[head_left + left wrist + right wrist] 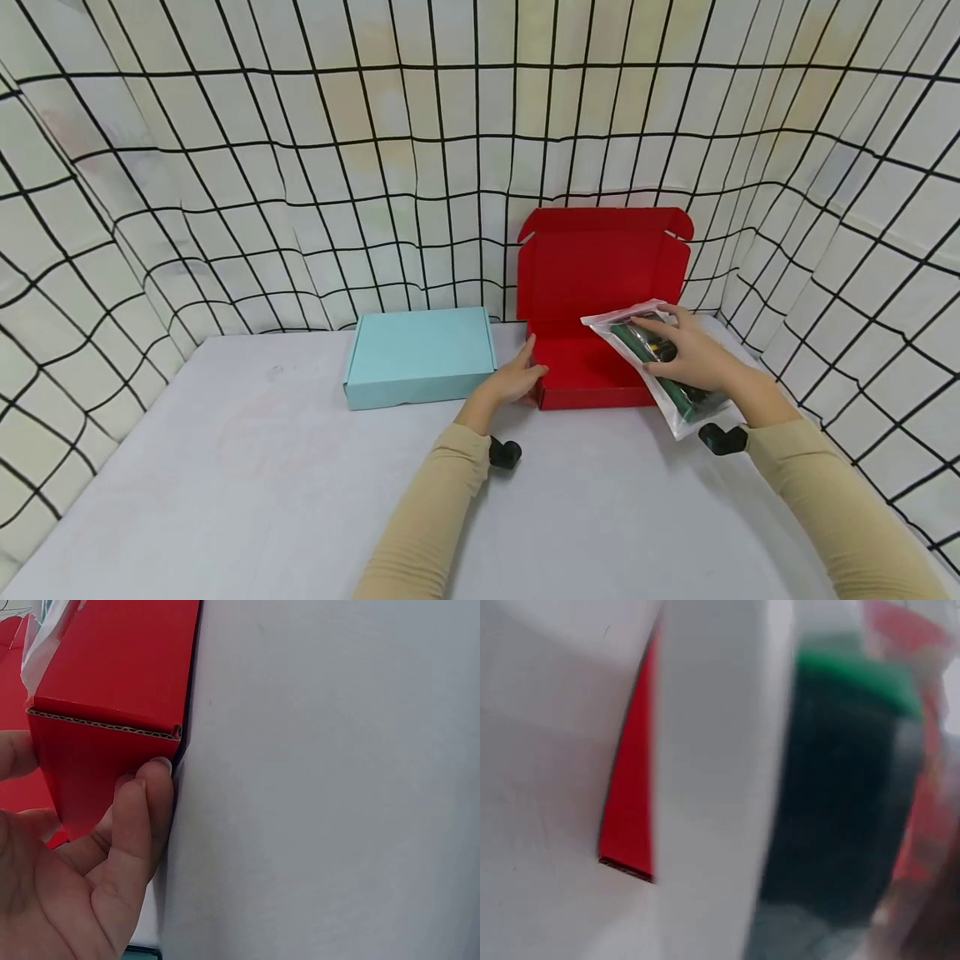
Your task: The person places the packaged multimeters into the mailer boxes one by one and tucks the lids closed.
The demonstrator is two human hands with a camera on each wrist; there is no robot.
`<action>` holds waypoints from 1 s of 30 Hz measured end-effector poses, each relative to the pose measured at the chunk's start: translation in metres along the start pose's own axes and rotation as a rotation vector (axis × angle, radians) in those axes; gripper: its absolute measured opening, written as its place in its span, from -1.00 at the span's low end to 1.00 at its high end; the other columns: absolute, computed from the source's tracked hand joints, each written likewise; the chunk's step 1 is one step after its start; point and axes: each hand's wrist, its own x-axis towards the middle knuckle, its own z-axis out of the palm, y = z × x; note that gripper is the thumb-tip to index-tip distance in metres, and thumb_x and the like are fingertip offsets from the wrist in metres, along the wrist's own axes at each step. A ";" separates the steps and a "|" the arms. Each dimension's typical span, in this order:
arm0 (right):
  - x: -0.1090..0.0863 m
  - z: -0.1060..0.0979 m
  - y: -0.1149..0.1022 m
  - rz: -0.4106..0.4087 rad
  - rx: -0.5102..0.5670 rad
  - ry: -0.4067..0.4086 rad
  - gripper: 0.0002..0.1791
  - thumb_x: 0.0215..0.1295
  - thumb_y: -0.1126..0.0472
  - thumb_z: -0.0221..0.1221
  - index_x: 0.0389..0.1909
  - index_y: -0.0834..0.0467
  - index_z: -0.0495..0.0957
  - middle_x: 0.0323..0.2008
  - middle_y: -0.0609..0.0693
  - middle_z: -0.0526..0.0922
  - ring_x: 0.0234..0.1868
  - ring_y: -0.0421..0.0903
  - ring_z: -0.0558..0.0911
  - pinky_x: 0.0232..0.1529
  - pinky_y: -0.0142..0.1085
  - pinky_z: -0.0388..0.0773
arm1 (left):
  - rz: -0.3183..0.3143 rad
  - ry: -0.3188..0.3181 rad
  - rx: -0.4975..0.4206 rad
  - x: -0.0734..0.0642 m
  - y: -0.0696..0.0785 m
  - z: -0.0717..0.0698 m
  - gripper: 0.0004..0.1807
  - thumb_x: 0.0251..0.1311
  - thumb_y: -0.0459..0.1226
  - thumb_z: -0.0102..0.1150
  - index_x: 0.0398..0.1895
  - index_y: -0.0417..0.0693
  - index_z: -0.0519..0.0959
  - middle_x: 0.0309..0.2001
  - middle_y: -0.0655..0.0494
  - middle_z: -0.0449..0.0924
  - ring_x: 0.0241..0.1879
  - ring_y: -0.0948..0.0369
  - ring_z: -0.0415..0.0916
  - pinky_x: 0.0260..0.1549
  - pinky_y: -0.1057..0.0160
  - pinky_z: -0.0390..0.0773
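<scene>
A red cardboard box (600, 398) stands on the table with its lid raised at the back. My left hand (513, 379) holds the box's left side wall; in the left wrist view its fingers (127, 840) lie against the outside, near the corner. My right hand (697, 354) grips a clear plastic bag (684, 402) with a dark and green item inside. The bag is tilted over the right part of the box, overlapping its front right corner. Close to the camera in the right wrist view, the bag (712, 780) is blurred and hides most of the box.
A closed light-blue box (423, 350) lies left of the red one, near my left hand. White cloth with a black grid (337, 183) walls the back and sides. A white sheet covers the table (247, 467). Black wrist devices (505, 452) protrude from both sleeves.
</scene>
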 end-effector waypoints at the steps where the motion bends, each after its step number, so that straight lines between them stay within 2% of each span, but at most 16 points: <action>1: 0.002 0.001 0.001 -0.010 0.006 -0.008 -0.15 0.28 0.12 0.34 0.56 0.10 0.24 0.52 0.40 -0.12 0.37 0.46 0.16 0.11 0.43 0.42 | -0.001 0.002 -0.003 0.000 0.000 0.000 -0.19 0.58 -0.15 -0.10 0.70 0.13 -0.28 0.55 -0.18 0.08 -0.25 0.11 0.50 -0.12 0.18 0.66; 6: 0.010 0.005 0.006 -0.050 0.027 -0.025 -0.15 0.22 0.17 0.38 0.53 0.11 0.29 0.52 0.39 -0.11 0.39 0.43 0.14 0.14 0.38 0.45 | -0.006 0.018 0.012 -0.002 0.000 0.000 -0.19 0.56 -0.15 -0.09 0.70 0.11 -0.25 0.51 -0.16 0.15 -0.40 0.15 0.47 -0.17 0.21 0.65; 11: 0.016 0.005 0.011 -0.053 0.034 -0.035 -0.14 0.19 0.20 0.39 0.53 0.10 0.30 0.52 0.41 -0.12 0.40 0.45 0.13 0.13 0.37 0.45 | -0.001 0.028 0.039 0.000 0.000 0.001 -0.19 0.56 -0.14 -0.10 0.70 0.09 -0.25 0.44 -0.20 0.24 -0.50 0.15 0.46 -0.22 0.23 0.62; 16: 0.018 0.004 0.013 -0.049 0.031 -0.052 -0.14 0.19 0.20 0.39 0.54 0.05 0.30 0.49 0.43 -0.01 0.36 0.45 0.19 0.10 0.32 0.51 | 0.002 0.037 0.043 0.001 -0.001 0.002 -0.20 0.56 -0.14 -0.10 0.70 0.09 -0.24 0.42 -0.22 0.28 -0.51 0.16 0.47 -0.22 0.22 0.64; 21: 0.019 0.004 0.013 -0.105 0.027 -0.055 -0.15 0.15 0.24 0.42 0.51 0.06 0.35 0.43 0.40 0.15 0.30 0.37 0.28 0.04 0.21 0.60 | 0.004 0.032 0.037 0.000 -0.002 0.003 -0.20 0.56 -0.14 -0.10 0.70 0.08 -0.24 0.40 -0.24 0.29 -0.49 0.15 0.48 -0.19 0.20 0.66; 30: 0.026 0.000 0.003 -0.123 0.012 -0.084 -0.09 0.04 0.30 0.47 0.49 0.03 0.39 0.46 0.31 0.14 0.23 0.30 0.37 -0.02 0.12 0.66 | 0.001 0.020 0.047 0.000 0.002 0.002 -0.16 0.55 -0.17 -0.10 0.69 -0.01 -0.30 0.42 -0.26 0.25 -0.48 0.14 0.48 -0.18 0.20 0.67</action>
